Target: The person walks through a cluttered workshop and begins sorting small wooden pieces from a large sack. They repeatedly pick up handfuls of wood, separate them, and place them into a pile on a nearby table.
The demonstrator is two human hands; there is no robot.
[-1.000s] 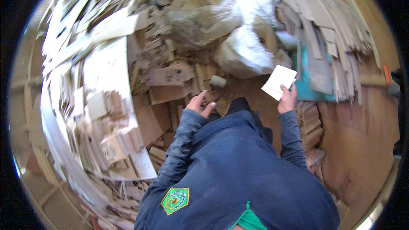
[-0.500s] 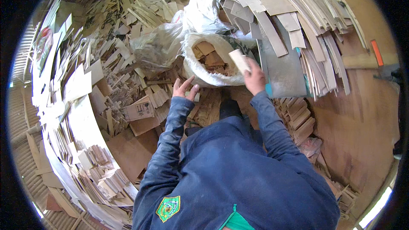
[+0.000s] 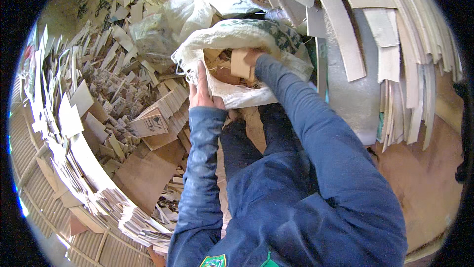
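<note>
A white woven sack (image 3: pixel 237 100) stands open-mouthed in front of me, with wood scraps (image 3: pixel 215 59) inside it. My right hand (image 3: pixel 254 60) reaches into the mouth, its fingers closed on a small stack of wood pieces (image 3: pixel 241 64); part of this hand is hidden by the sleeve and the stack. At the sack's left rim is my left hand (image 3: pixel 201 93). Its index finger points up along the rim and the thumb lies by the lower edge, holding the cloth. The remaining left fingers are partly hidden.
Heaps of wood offcuts (image 3: pixel 118 89) lie to the left, beside a printed cardboard piece (image 3: pixel 149 124). Long thin boards (image 3: pixel 340 35) are stacked at the right, over a grey panel (image 3: pixel 350 99). Clear plastic bags (image 3: pixel 158 40) lie behind the sack.
My right hand has moved left and down into the sack with the wood pieces. My left hand has come onto the sack's rim. The view has shifted closer to the sack.
</note>
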